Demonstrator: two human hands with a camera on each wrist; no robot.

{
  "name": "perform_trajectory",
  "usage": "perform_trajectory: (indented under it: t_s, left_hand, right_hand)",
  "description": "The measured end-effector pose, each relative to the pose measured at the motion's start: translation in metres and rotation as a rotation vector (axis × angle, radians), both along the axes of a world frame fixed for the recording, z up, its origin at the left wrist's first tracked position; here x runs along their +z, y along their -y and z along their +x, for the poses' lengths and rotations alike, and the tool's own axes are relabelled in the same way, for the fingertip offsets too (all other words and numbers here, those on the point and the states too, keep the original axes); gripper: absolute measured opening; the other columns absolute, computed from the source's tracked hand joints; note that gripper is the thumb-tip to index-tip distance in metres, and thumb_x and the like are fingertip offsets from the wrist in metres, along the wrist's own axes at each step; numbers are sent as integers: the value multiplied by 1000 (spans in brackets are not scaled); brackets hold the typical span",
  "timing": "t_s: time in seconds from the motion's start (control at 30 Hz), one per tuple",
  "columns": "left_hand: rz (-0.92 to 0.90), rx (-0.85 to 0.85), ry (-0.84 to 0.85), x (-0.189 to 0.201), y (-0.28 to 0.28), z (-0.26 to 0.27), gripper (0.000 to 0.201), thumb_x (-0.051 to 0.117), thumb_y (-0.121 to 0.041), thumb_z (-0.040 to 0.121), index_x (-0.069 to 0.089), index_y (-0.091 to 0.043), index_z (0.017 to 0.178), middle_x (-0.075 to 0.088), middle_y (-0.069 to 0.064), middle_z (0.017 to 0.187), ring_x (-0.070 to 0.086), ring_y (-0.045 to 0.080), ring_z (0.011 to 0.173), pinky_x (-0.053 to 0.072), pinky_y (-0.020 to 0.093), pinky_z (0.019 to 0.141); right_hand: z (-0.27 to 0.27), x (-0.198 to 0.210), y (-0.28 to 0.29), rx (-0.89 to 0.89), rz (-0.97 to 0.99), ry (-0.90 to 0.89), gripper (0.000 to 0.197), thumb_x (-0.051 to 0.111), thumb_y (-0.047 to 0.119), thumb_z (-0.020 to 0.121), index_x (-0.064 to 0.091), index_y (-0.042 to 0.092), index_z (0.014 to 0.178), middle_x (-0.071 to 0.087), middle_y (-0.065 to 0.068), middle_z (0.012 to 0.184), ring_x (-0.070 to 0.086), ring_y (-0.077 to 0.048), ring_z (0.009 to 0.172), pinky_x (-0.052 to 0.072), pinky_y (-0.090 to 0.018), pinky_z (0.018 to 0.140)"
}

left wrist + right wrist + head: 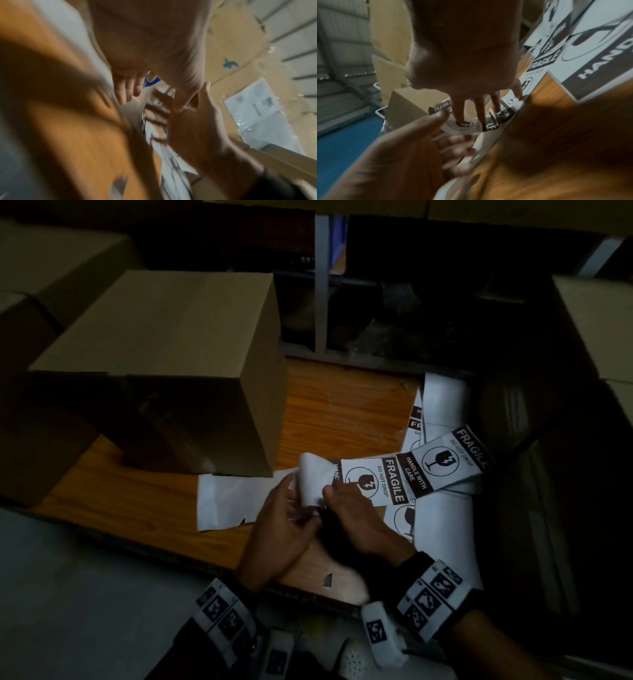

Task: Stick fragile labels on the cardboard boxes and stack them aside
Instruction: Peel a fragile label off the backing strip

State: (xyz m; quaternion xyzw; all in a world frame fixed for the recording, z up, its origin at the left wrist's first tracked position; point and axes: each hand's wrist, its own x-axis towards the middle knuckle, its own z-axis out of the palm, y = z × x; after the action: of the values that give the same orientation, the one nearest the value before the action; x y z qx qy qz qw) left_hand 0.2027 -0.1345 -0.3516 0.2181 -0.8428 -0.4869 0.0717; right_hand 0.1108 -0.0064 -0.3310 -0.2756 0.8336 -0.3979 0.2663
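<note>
Low in the middle of the head view, both hands work on a strip of fragile labels [407, 474] trailing off to the right across the wooden tabletop [335, 419]. The left hand [284, 529] has its grip pinched on the curled white end of the strip, and the right hand [356, 525] pinches the same end just beside it. A plain cardboard box [171, 364] sits upper left on the tabletop, no label visible on it, and loose white backing paper [226, 501] lies in front of it

Matt cardboard box [164, 364]; wood-grain table [342, 412]; glossy paper labels [376, 484].
</note>
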Motion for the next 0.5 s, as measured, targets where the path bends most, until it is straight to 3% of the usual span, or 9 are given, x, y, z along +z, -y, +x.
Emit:
perform_trajectory:
  t_s: [0.07,0.13,0.2,0.23,0.3,0.4,0.5]
  left_hand:
    - [91,26,61,-6,-8,0,76,74,-37,82,33,-28,145,48,-16,122,52,6,109,43,24,93]
    - [88,106,76,-15,-10,-4,45,70,-32,87,51,-24,127,60,-15,106,61,7,95,46,18,80]
    - [157,200,74,-19,-9,-10,14,62,-24,94,63,-15,105,69,-4,89,67,14,80,52,20,70]
    - [245,241,66,-20,-9,-13,12,58,-20,97,65,-10,99,70,5,84,68,16,73,54,23,65]
    - [441,329,55,-19,-10,-18,16,51,-12,100,64,-3,96,70,17,82,67,19,63,55,25,57]
    - [671,466,50,-13,-12,-21,18,42,-9,102,59,-10,95,70,19,83,67,23,62,55,28,58]
    - [835,543,49,-11,-14,-25,18,41,-19,103,56,-15,94,72,21,85,70,29,69,58,32,61]
  right_hand:
    - [-1,3,0,41,89,-14,42,21,52,102,39,28,72,42,9,88,43,-19,97,35,-40,95]
    - [-4,0,-2,65,107,7,54,19,55,101,51,20,74,52,-1,89,47,-21,93,37,-43,94]
    - [-10,-10,-5,37,-22,19,70,24,62,99,64,8,80,64,-8,83,57,-20,81,44,-43,82]
    - [-15,-15,-7,-19,-92,34,58,36,53,101,68,8,82,67,-6,82,61,-15,79,46,-38,78]
    - [-23,-23,-11,-98,-120,43,21,53,20,99,73,13,101,71,-1,97,63,-8,92,45,-24,82]
    - [-33,-35,-12,-26,7,-127,33,53,0,92,69,9,119,68,-8,120,59,-19,111,41,-23,92]
    - [-37,-48,-5,37,86,-237,31,58,1,88,73,13,114,68,-12,113,59,-27,108,36,-21,84]
